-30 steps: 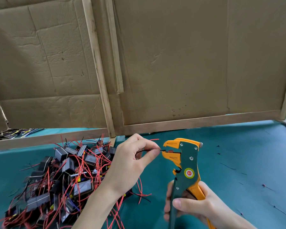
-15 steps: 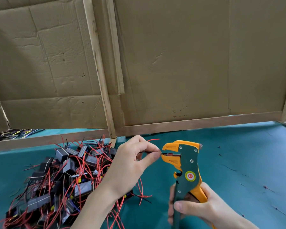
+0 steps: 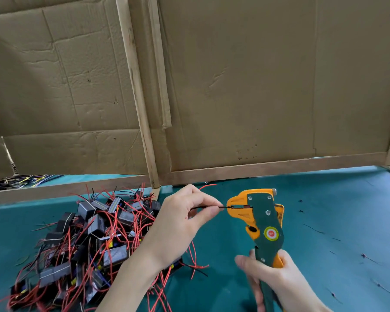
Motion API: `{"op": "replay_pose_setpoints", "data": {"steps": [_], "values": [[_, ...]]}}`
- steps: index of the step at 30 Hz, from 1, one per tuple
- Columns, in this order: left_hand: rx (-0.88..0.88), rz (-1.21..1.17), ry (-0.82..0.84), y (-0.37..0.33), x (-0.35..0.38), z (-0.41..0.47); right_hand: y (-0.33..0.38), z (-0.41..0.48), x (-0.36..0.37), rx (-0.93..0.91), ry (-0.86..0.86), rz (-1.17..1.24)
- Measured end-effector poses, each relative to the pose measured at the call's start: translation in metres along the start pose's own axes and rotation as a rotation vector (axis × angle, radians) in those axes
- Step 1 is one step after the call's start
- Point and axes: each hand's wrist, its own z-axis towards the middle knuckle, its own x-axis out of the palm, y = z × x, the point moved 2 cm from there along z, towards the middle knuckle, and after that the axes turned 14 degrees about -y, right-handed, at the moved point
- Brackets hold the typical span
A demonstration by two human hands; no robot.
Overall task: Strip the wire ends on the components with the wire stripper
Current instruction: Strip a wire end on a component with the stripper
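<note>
Lower centre of frame: left hand [image 3: 178, 224] pinches a black wire [image 3: 208, 207] between thumb and forefinger, its end lying in the mouth of the wire stripper [image 3: 260, 224]. Right hand [image 3: 277, 278] grips the stripper's handles, lower right. Pile of components [image 3: 88, 239] on the green table [image 3: 347, 221], lower left.

Teal-covered table [image 3: 324, 199]: heaped wired components [image 3: 88, 239], scattered wire scraps [image 3: 313, 228], cardboard screen [image 3: 257, 86].

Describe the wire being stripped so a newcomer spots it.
On the teal mat, find the orange-and-green wire stripper in the right hand. A thin black wire runs from the pinching left hand into its jaws. Unlike leads in the pile, it's held straight.
</note>
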Motion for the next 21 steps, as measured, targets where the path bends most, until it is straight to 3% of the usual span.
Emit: {"op": "replay_pose_setpoints", "data": {"steps": [2,4,7,12,18,21], "values": [[0.016,0.073,-0.021,0.004,0.005,-0.002,-0.004,0.0,0.003,0.054,0.002,0.027],[0.001,0.095,-0.038,0.009,0.007,-0.002,-0.003,0.0,0.003,0.111,0.137,0.067],[-0.012,0.119,-0.093,0.018,0.006,-0.002,-0.001,0.002,0.002,0.254,0.287,0.31],[-0.023,0.251,-0.365,0.027,0.006,0.0,-0.001,0.012,-0.01,0.363,0.137,0.602],[-0.306,-0.085,-0.386,0.032,0.002,0.023,-0.007,0.015,-0.014,0.515,0.131,0.604],[-0.323,-0.176,-0.392,0.016,0.015,0.048,-0.012,0.014,-0.013,0.577,0.22,0.526]]}}
